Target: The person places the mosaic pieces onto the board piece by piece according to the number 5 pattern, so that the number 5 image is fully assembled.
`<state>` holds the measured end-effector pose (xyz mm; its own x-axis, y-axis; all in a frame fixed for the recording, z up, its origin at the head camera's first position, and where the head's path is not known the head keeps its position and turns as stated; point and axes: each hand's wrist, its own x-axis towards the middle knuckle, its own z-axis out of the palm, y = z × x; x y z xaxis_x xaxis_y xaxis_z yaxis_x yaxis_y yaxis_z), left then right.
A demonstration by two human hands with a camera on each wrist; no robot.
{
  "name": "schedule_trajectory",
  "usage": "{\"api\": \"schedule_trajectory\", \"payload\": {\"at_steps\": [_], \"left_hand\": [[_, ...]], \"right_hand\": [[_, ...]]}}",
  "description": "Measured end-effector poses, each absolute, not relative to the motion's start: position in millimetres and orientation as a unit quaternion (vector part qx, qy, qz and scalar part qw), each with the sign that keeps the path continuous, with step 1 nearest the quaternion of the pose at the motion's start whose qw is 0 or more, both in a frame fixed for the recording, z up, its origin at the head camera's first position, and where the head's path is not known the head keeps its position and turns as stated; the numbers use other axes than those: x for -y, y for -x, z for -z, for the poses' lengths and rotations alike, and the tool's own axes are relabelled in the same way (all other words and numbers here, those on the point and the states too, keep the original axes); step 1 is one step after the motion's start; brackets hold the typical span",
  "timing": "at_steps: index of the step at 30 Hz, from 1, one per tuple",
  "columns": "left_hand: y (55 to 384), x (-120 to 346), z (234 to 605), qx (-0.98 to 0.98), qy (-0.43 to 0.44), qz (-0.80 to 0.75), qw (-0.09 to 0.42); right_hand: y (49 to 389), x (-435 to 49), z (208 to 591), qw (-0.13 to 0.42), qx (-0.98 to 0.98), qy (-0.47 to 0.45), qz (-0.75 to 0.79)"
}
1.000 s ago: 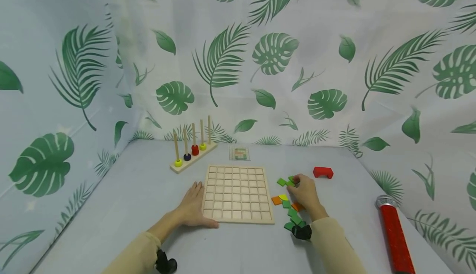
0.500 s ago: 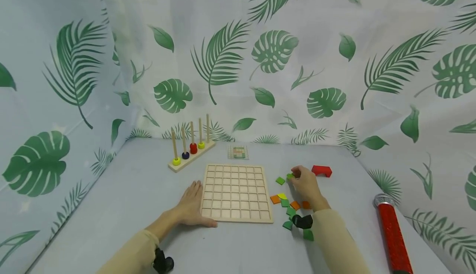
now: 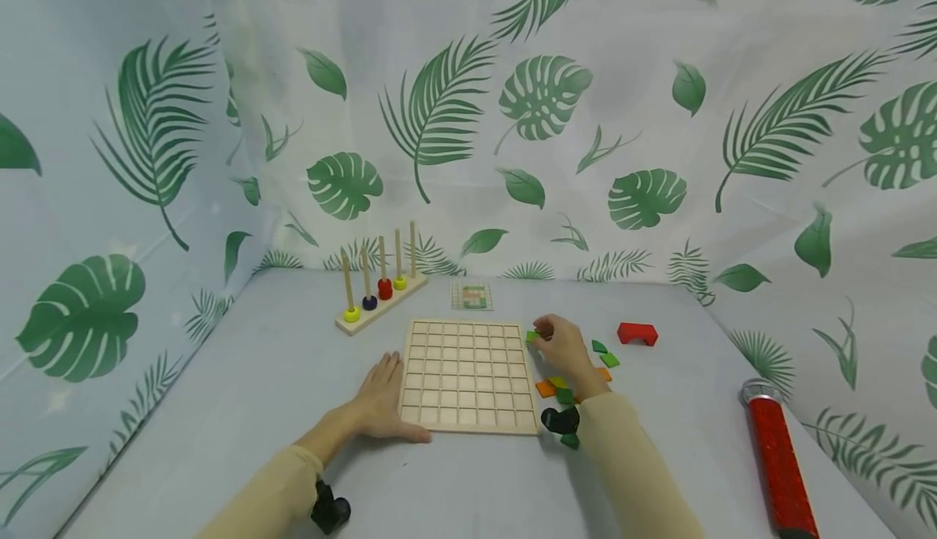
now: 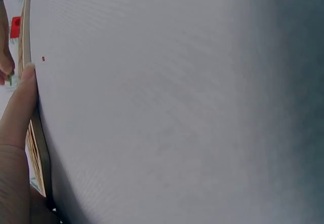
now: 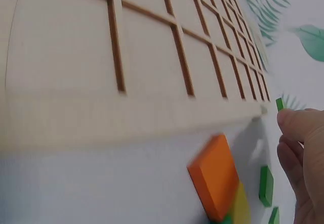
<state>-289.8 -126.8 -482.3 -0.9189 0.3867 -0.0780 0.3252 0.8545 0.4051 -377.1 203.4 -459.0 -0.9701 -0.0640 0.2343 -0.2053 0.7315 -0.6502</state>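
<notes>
My left hand [image 3: 381,401] lies flat with straight fingers along the left side of a wooden grid board [image 3: 468,376], its thumb at the front left corner. In the left wrist view, that thumb [image 4: 20,102] touches the board's edge. Beyond the board's far right corner, my right hand [image 3: 564,348] pinches a small light-green tile [image 3: 532,336] between thumb and fingers. The right wrist view shows this green tile [image 5: 280,104] held on edge, just past the wooden frame. Under the right forearm lie an orange tile [image 3: 546,389], a yellow tile [image 3: 558,382] and several green ones, partly hidden.
Behind the board stand a wooden peg stand [image 3: 382,305] with coloured rings and a small pattern card [image 3: 472,296]. Two green tiles lie right of the right hand, near a red arch block [image 3: 638,333]. A red tube [image 3: 779,458] lies far right.
My right hand has moved left with the green tile, from the loose pile to beside the board's far right corner. Two green tiles show to its right. My left hand stays in place.
</notes>
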Motion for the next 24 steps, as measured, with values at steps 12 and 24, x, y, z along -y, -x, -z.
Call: {"api": "schedule_trajectory", "payload": {"at_steps": [12,24], "left_hand": [[294,129,494,-0.958,-0.195,-0.198,0.065],[291,130,488,-0.958,-0.196,-0.198,0.064]], "right_hand": [[386,-174,473,0.110,0.916,-0.144,-0.357],[388,-158,473,0.086,0.918,-0.150,-0.356]]}}
